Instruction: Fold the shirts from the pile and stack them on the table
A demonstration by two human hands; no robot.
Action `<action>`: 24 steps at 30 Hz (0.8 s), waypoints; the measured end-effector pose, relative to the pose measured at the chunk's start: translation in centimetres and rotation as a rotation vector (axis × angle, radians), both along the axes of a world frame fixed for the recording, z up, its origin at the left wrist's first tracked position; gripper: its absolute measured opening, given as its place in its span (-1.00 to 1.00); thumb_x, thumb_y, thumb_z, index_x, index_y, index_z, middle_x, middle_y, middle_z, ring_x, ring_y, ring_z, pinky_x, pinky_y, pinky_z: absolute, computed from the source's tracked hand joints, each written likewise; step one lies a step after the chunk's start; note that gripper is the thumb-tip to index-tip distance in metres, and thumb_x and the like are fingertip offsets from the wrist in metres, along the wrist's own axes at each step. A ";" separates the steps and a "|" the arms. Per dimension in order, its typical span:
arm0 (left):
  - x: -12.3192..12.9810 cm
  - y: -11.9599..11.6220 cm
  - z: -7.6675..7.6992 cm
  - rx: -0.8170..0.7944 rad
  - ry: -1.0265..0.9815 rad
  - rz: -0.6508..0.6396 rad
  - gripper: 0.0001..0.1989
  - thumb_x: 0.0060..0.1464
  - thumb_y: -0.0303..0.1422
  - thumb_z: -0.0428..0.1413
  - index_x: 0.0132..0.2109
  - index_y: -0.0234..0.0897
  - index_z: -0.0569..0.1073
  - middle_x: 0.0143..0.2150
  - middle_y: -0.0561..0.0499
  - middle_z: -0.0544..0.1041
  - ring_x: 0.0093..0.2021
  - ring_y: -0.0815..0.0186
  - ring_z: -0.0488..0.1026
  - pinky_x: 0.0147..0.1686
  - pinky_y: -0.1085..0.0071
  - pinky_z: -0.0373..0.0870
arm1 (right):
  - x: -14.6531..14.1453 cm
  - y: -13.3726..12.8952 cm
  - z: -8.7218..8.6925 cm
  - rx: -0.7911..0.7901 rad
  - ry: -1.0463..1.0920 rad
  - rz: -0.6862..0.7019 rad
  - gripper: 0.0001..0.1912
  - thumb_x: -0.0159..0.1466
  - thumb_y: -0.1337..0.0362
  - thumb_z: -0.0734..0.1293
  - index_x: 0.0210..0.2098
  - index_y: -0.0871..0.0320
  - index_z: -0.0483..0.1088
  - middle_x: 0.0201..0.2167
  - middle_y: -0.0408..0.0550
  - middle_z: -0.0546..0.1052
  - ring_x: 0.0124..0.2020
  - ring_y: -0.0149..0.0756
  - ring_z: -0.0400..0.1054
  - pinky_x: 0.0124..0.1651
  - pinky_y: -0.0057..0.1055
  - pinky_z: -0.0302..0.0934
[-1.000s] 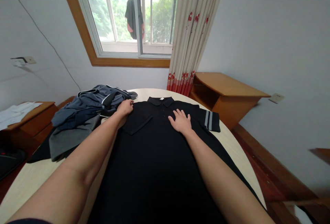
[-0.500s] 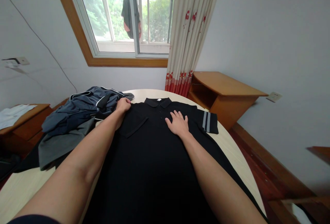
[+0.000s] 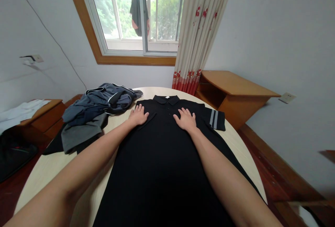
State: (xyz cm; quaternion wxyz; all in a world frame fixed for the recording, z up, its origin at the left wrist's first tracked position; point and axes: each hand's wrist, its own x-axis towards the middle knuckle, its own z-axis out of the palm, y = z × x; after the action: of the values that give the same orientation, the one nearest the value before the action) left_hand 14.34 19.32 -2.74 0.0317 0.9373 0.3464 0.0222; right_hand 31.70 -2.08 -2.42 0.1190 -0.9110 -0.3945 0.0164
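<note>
Black polo shirt [image 3: 159, 157], just one, lies beneath two hands [image 3: 138, 116] [image 3: 186, 120].

Looks like a home room: wood-framed window [image 3: 144, 17] at 11 o'clock, floral curtain [image 3: 201, 35] at 1, wooden cabinet [image 3: 237, 85] at 3, clothes heap [image 3: 91, 106] on round pale desk [image 3: 39, 173] at 9.

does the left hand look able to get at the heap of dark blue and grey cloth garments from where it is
Probably yes: the left hand lies flat on the black short-sleeved polo shirt, and the heap is to its left, with only a strip of pale round tabletop showing between.
</note>
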 end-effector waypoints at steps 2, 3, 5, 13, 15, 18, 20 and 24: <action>-0.2 0.1 -0.5 -0.014 -0.004 0.012 -0.28 0.37 -0.04 -0.27 0.47 -0.41 0.06 0.53 -0.23 -0.12 0.52 0.02 -0.15 0.41 0.04 -0.06 | 0.0 0.0 0.0 -0.007 0.001 -0.001 -0.33 0.46 -0.06 0.04 0.42 0.16 0.13 0.48 0.04 0.03 0.49 -0.04 -0.17 0.44 0.14 -0.26; -0.2 0.4 -0.7 -0.013 -0.014 0.014 -0.27 0.36 -0.02 -0.28 0.48 -0.40 0.05 0.54 -0.22 -0.13 0.52 0.04 -0.17 0.41 0.06 -0.08 | 0.0 -0.1 0.0 -0.011 0.000 -0.002 -0.33 0.46 -0.07 0.04 0.42 0.16 0.13 0.48 0.04 0.02 0.49 -0.04 -0.18 0.44 0.14 -0.26; -0.1 1.3 -0.8 -0.013 -0.024 0.022 -0.25 0.35 0.00 -0.29 0.49 -0.39 0.03 0.54 -0.22 -0.13 0.52 0.07 -0.18 0.42 0.08 -0.12 | 0.1 -0.1 0.0 -0.015 -0.002 0.001 -0.32 0.46 -0.07 0.03 0.42 0.15 0.12 0.48 0.03 0.02 0.49 -0.04 -0.19 0.44 0.13 -0.27; 1.1 1.8 0.0 0.001 0.002 0.078 -0.26 0.34 0.01 -0.29 0.49 -0.33 0.05 0.53 -0.21 -0.12 0.52 0.04 -0.18 0.41 -0.04 -0.12 | 0.0 -0.1 0.0 -0.010 -0.004 0.003 -0.32 0.46 -0.07 0.02 0.43 0.16 0.12 0.48 0.03 0.02 0.49 -0.04 -0.20 0.45 0.14 -0.28; 1.3 0.6 0.0 0.041 -0.009 0.041 -0.28 0.35 -0.04 -0.30 0.47 -0.40 0.08 0.53 -0.23 -0.10 0.52 0.03 -0.18 0.41 -0.05 -0.15 | 0.0 -0.1 0.0 -0.016 -0.003 0.002 -0.32 0.46 -0.07 0.02 0.43 0.17 0.12 0.48 0.04 0.02 0.49 -0.03 -0.20 0.44 0.14 -0.28; 1.4 -0.9 -0.2 0.026 -0.025 -0.024 -0.27 0.36 -0.03 -0.32 0.47 -0.38 0.08 0.53 -0.19 -0.09 0.52 0.08 -0.17 0.42 0.03 -0.14 | 0.0 -0.1 0.0 -0.018 -0.007 0.006 -0.32 0.46 -0.07 0.02 0.42 0.17 0.12 0.48 0.05 0.02 0.49 -0.03 -0.19 0.44 0.14 -0.27; 1.4 -1.4 -0.3 -0.020 -0.013 -0.021 -0.27 0.35 -0.01 -0.32 0.48 -0.34 0.06 0.53 -0.17 -0.08 0.52 0.10 -0.16 0.42 0.05 -0.12 | 0.0 -0.1 0.0 -0.017 -0.008 0.003 -0.32 0.46 -0.07 0.02 0.43 0.16 0.12 0.48 0.04 0.02 0.49 -0.03 -0.19 0.44 0.15 -0.27; 1.3 -1.7 -0.4 -0.011 -0.013 -0.012 -0.28 0.36 -0.03 -0.32 0.48 -0.35 0.07 0.53 -0.17 -0.07 0.52 0.07 -0.17 0.43 0.03 -0.16 | 0.1 0.0 -0.1 -0.021 -0.004 0.000 -0.31 0.46 -0.08 0.02 0.43 0.16 0.12 0.48 0.04 0.01 0.49 -0.03 -0.20 0.44 0.14 -0.27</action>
State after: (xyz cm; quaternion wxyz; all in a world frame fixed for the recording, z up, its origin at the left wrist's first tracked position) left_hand 15.69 17.59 -3.10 0.0390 0.9389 0.3408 0.0260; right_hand 31.82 -2.08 -2.51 0.1086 -0.9122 -0.3946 0.0188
